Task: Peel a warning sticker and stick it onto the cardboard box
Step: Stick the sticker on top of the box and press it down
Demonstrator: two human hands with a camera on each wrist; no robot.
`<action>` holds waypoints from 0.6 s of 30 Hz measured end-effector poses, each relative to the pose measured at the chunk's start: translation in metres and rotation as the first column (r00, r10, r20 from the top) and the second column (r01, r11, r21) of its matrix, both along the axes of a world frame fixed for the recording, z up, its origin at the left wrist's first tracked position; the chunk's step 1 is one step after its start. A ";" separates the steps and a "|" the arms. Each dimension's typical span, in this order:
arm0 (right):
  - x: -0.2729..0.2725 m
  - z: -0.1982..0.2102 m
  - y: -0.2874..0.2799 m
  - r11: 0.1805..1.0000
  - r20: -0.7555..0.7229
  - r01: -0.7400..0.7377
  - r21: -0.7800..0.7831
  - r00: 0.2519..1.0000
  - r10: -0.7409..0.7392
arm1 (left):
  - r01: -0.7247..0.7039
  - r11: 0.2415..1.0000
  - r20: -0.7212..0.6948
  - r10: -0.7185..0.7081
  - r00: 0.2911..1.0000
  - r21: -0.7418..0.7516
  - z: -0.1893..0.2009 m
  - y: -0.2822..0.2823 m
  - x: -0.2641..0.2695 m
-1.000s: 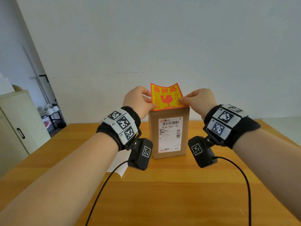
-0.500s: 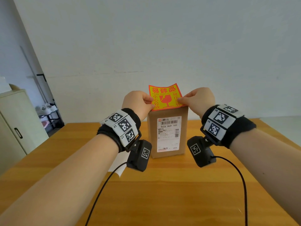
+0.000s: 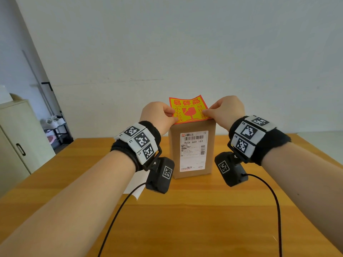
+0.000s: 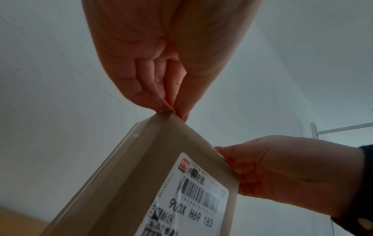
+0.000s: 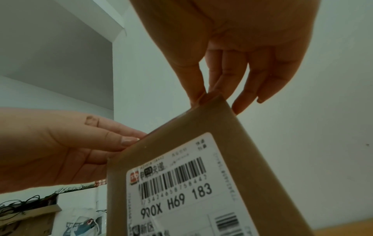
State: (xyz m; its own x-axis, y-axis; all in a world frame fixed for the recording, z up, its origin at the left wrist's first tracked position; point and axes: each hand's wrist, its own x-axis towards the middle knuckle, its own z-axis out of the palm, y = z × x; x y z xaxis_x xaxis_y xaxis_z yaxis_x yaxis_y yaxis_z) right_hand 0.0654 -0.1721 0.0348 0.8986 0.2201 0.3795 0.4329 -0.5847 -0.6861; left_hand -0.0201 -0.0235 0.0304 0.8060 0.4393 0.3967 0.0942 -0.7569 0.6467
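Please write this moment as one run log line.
left hand: pinches sticker | right hand: pinches sticker | sticker: above cardboard box top

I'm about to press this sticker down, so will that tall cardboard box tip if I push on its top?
Probably somewhat tippy: the cardboard box stands upright on its small end on the table. Pressing straight down looks safer than pushing backward. Both hands, left hand and right hand, pinch the warning sticker at its top edge, so neither braces it.

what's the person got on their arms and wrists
Bare forearms, no sleeves. Each wrist has a black fabric band carrying white tiles printed with black square codes. Under each wrist hangs a black camera block with its own code tag, and a black cable trails from each. The hands wear no gloves.
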 end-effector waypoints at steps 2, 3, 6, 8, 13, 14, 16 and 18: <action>0.000 -0.001 0.000 1.000 0.011 0.003 -0.008 1.000 -0.002 | 0.001 1.000 -0.001 -0.001 1.000 -0.002 0.000 0.000 0.000; 0.000 -0.001 0.000 1.000 0.015 0.001 -0.010 1.000 -0.001 | 0.002 1.000 -0.004 -0.002 1.000 -0.003 0.000 0.001 0.000; 0.000 -0.002 -0.001 1.000 0.033 -0.008 -0.020 0.999 0.008 | 0.006 1.000 -0.008 -0.006 1.000 -0.002 0.000 0.001 0.000; 0.000 -0.002 -0.001 1.000 0.040 -0.006 -0.020 0.999 0.007 | 0.004 1.000 -0.009 -0.004 1.000 0.001 0.000 0.002 0.000; 0.000 -0.003 0.000 1.000 0.055 -0.006 -0.027 0.998 0.008 | 0.006 1.000 -0.008 -0.006 1.000 0.001 0.001 0.002 0.000; 0.000 -0.004 0.000 1.000 0.059 -0.005 -0.024 0.998 0.006 | 0.006 1.000 -0.009 -0.006 1.000 0.002 0.001 0.002 0.000; 0.000 -0.005 0.000 1.000 0.074 -0.004 -0.015 0.997 0.005 | 0.007 1.000 -0.010 -0.007 1.000 0.005 0.001 0.002 0.000; -0.001 -0.006 0.000 1.000 0.092 0.000 -0.010 0.996 0.001 | 0.008 1.000 -0.015 -0.008 1.000 0.012 0.001 0.002 0.000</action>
